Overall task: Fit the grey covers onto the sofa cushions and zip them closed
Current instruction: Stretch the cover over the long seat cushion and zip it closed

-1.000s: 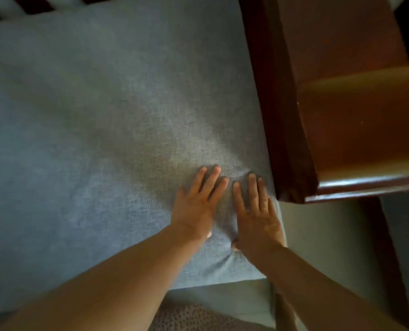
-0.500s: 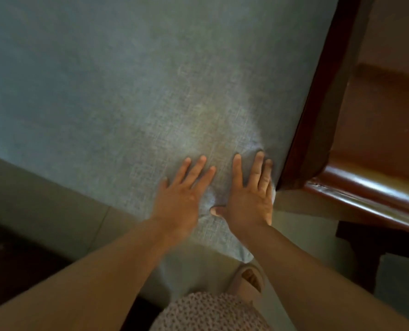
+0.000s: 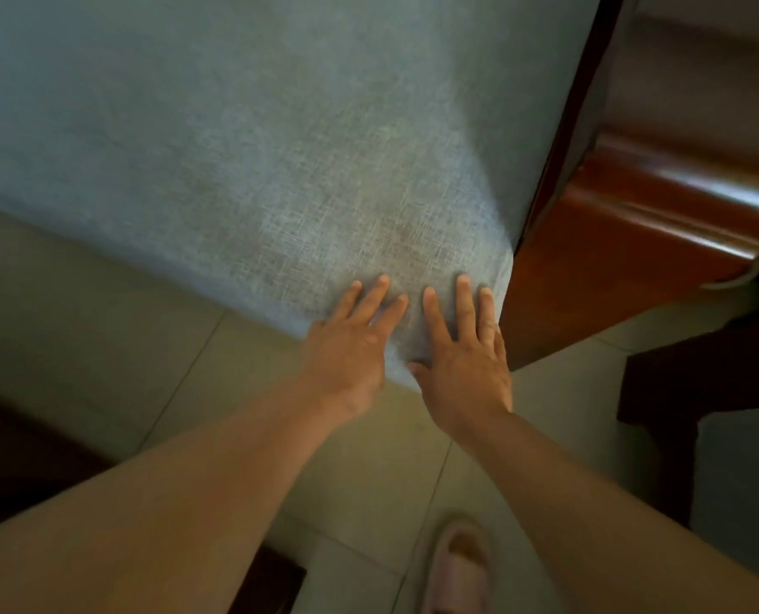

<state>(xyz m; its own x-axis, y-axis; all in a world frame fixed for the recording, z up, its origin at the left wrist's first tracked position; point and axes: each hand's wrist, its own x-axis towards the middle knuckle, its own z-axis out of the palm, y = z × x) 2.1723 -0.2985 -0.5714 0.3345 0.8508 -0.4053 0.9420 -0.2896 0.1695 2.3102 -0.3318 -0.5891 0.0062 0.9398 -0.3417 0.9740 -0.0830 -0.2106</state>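
A large sofa cushion in a grey woven cover [image 3: 253,139] fills the upper left of the view, lying flat on the sofa seat. Its near right corner sticks out over the floor. My left hand [image 3: 351,343] rests palm down on that corner, fingers spread. My right hand [image 3: 462,356] lies flat beside it, close to the cushion's right edge, thumb at the front edge. Neither hand holds anything. No zip is visible.
A dark red wooden sofa armrest [image 3: 643,214] runs along the cushion's right side. Pale floor tiles [image 3: 103,330] lie below the cushion. A foot in a pink slipper [image 3: 457,569] stands at the bottom. Dark wooden furniture [image 3: 696,392] sits at the right.
The view has swung and tilted, so the cushion's front edge now runs diagonally and more floor shows. Both hands stay flat on the same corner, having slid nearer its edge.
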